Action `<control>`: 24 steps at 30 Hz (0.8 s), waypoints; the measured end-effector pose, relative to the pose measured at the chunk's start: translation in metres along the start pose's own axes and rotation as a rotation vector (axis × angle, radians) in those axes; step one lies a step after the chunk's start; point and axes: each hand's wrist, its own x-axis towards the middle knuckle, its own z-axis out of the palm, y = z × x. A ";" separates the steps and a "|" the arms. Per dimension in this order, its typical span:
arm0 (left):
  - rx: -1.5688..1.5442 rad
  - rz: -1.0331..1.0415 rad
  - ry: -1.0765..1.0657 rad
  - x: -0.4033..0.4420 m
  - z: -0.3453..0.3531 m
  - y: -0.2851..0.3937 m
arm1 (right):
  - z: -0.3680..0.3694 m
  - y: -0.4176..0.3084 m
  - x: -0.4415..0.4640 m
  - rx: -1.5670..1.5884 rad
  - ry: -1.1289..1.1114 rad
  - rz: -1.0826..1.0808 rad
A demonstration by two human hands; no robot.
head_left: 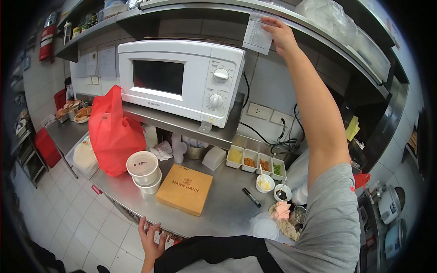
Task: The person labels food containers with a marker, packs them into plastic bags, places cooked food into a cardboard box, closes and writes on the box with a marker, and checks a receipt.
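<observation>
My right hand (278, 34) is raised to the edge of the overhead shelf, its fingers pinching a printed paper slip (258, 36) that hangs down from there. Low at the front of the counter, my left hand (151, 237) is held with its fingers apart and nothing in it. Nearest to it on the steel counter lies a closed brown box marked MANN HANN (184, 188). Beside the box stand two stacked white tubs (143, 166) with writing on the upper lid. A red bag (114, 136) stands upright behind the tubs.
A white microwave (180, 77) sits on a raised shelf at the back. Several small trays of chopped food (250, 162) line the wall. Nearer are a black marker (251, 197), small bowls with spoons (265, 184), a clear lid (264, 226) and crumpled cloths (284, 216).
</observation>
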 end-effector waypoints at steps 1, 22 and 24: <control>0.029 0.034 0.013 0.009 -0.004 0.006 | 0.002 0.001 0.001 0.013 0.012 -0.003; -0.056 0.104 -0.074 0.053 0.019 0.026 | -0.188 -0.018 -0.045 0.065 0.301 -0.108; -0.062 0.106 -0.077 0.053 0.020 0.027 | -0.190 -0.026 -0.045 0.033 0.293 -0.113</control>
